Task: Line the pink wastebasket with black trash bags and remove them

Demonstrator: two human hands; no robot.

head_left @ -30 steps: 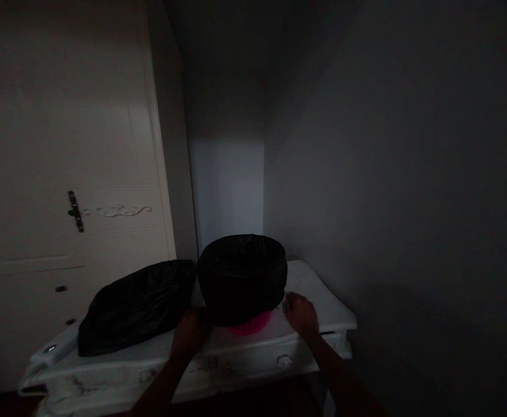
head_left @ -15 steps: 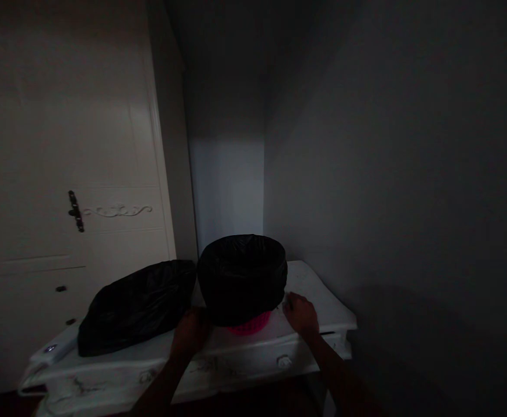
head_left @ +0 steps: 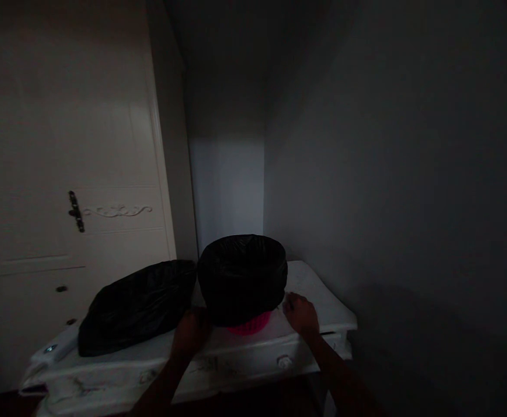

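Pink basket (head_left: 250, 325) sits on white table (head_left: 314, 292) near grey wall (head_left: 366, 174); left hand (head_left: 190, 335), right hand (head_left: 302, 314) curled, grip too dark to tell.

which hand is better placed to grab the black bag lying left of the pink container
Left, most likely: the left hand is close beside that black bag, while the right hand is on the other side of the pink container.

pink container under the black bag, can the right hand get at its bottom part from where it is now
Probably yes: the right hand is close beside it, and only tabletop shows between them. The black bag covers the pink container higher up, leaving the lower part exposed.
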